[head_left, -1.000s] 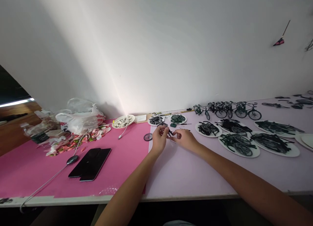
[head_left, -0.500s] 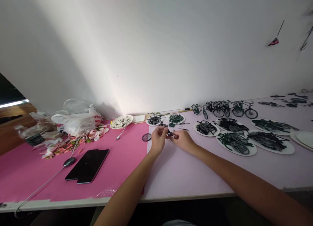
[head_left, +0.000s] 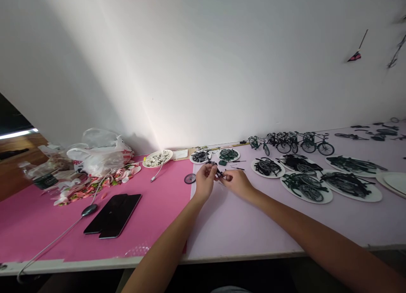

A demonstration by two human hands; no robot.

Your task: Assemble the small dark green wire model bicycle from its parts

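Between my two hands, over the pale pink part of the table, is a small dark model bicycle part (head_left: 218, 173); fingers hide much of it. My left hand (head_left: 205, 179) is closed around it from the left. From the right, my right hand (head_left: 235, 181) pinches its lower end. A loose black spoked wheel (head_left: 190, 178) lies just left of my left hand. Behind my hands stand a plate of black parts (head_left: 200, 157) and a plate of green parts (head_left: 229, 154). Thin dark screwdrivers (head_left: 238, 168) lie beyond my right hand.
Several assembled model bicycles (head_left: 292, 143) stand along the wall at right. Before them, white plates (head_left: 323, 200) hold bicycle parts. At left are a plate of white pieces (head_left: 157, 158), a plastic bag (head_left: 98, 155), dark phone-like slabs (head_left: 113, 214) and a cable with a mouse-like lump (head_left: 89, 209).
Almost nothing differs. Both hands keep their hold on the dark part, with only a tiny shift of the fingers and of the camera view.
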